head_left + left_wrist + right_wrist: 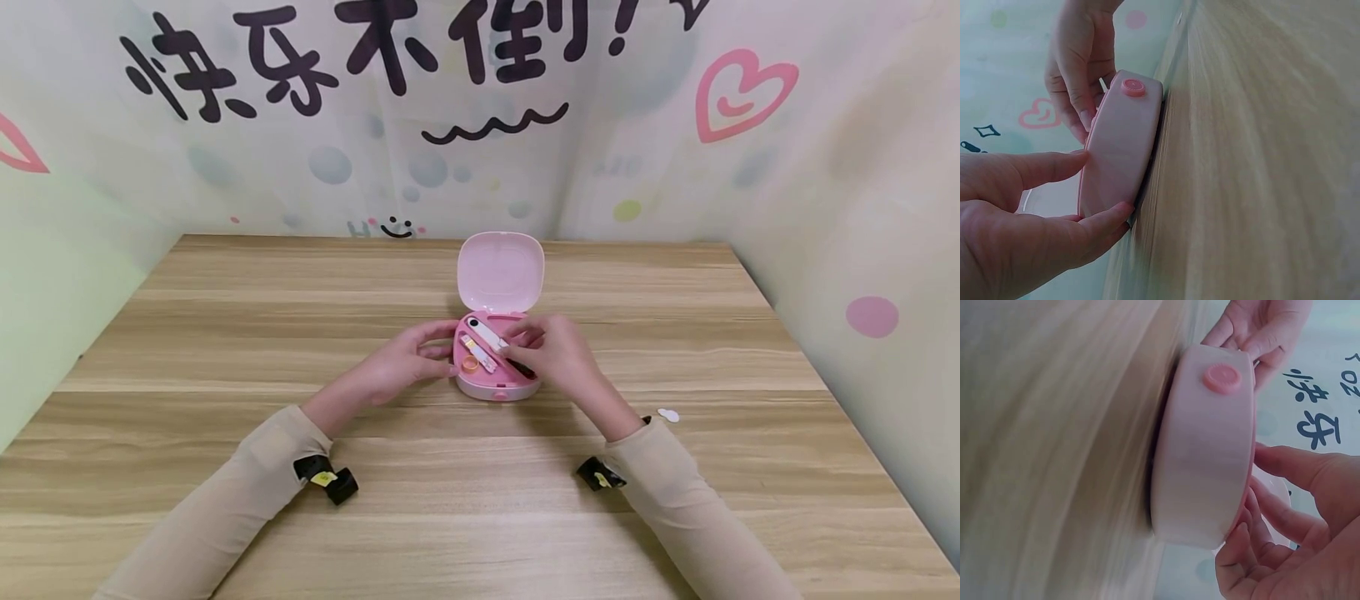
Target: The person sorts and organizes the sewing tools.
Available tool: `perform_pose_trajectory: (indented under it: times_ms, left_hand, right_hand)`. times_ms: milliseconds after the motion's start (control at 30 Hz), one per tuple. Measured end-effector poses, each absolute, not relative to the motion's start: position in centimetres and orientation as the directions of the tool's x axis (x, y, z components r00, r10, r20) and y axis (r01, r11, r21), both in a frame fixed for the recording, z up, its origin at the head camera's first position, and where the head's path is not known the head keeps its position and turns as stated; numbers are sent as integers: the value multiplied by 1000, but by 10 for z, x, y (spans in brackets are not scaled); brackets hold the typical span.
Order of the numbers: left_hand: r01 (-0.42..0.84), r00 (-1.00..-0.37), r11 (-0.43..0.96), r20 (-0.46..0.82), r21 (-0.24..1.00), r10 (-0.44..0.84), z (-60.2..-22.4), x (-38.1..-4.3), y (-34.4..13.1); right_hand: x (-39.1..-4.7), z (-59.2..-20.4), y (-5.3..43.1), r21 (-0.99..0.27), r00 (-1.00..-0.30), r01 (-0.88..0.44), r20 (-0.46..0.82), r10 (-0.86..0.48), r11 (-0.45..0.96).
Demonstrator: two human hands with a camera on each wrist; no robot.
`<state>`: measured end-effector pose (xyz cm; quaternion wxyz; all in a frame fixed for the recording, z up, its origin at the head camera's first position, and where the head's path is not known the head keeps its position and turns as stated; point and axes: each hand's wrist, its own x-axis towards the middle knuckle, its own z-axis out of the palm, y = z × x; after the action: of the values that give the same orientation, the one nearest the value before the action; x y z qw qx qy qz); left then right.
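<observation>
A small pink and white case [480, 390] stands on the table with its lid [500, 271] raised. My left hand [405, 360] touches the case's left side with the thumb and fairly straight fingers; in the left wrist view they meet its rim and side wall. Over the right part of the case, my right hand [558, 354] pinches the near end of a white nail clipper [486, 332] with thumb and fingertips. A smaller patterned nail clipper [478, 354] lies in the left compartment beside a yellow ring-shaped piece [469, 363]. A dark tool [521, 368] is partly hidden below the right hand.
The case's front has a pink button [1222, 378]. A small white flat piece [668, 415] lies on the wooden table [450, 517], right of the right wrist. Behind the table hangs a printed cloth [375, 183]. Black wrist cameras sit on both sleeves.
</observation>
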<state>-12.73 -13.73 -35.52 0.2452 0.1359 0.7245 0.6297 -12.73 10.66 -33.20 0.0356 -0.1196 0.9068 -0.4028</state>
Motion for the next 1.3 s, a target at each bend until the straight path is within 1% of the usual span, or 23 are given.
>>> perform_pose_trajectory:
  times_ms: [233, 467, 900, 1300]
  left_hand:
    - [-112, -838, 174, -187, 978, 512, -357, -127, -137]
    - [-127, -843, 186, -205, 974, 498, -352, -124, -137]
    - [-123, -843, 196, -207, 973, 496, -353, -126, -138]
    - [-125, -849, 199, -208, 972, 486, -351, -125, -137]
  right_hand:
    - [-127, -330, 117, -748, -962, -213, 48, -269, 628]
    - [-124, -326, 127, -764, -965, -195, 38, -259, 615]
    - [-119, -325, 151, -753, -961, -224, 65, -268, 619]
    - [-109, -323, 173, -739, -964, -224, 71, -257, 636]
